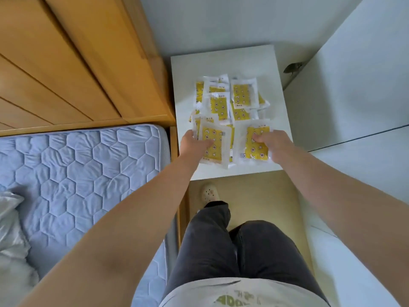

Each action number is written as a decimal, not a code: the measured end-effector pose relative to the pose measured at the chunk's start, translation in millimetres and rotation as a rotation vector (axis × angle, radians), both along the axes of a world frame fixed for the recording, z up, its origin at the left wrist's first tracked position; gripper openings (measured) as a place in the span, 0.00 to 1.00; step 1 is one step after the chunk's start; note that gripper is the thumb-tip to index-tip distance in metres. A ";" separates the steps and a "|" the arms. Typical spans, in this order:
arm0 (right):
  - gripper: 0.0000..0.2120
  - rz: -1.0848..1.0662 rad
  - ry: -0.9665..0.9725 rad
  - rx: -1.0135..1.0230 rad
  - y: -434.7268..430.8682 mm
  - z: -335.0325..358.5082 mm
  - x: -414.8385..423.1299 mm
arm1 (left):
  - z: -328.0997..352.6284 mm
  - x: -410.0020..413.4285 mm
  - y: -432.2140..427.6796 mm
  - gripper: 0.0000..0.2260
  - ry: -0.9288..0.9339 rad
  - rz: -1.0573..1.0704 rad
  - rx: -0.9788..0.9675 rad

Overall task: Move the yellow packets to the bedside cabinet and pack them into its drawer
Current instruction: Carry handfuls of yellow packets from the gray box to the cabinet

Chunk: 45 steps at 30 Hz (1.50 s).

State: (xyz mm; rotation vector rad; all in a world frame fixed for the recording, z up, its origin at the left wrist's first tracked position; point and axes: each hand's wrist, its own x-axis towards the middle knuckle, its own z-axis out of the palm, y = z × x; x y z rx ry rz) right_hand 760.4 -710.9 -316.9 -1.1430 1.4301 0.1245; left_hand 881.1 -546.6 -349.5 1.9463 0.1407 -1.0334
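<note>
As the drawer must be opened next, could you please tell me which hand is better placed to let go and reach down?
Neither clearly: the left hand and right hand each grip yellow packets above the cabinet top.

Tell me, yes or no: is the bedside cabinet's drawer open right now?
No: only the flat white top of the bedside cabinet shows, with the yellow packets piled on it and no drawer pulled out.

Both bare arms reach forward and down, nearly straight. The left hand [194,145] has its thumb on top and fingers curled under. The right hand [271,144] is closed in a loose fist, knuckles up.
</note>
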 end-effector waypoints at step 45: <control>0.29 0.661 0.027 -0.852 -101.8 -109.0 14.3 | -80.2 -10.5 -133.2 0.29 -0.840 -0.715 0.575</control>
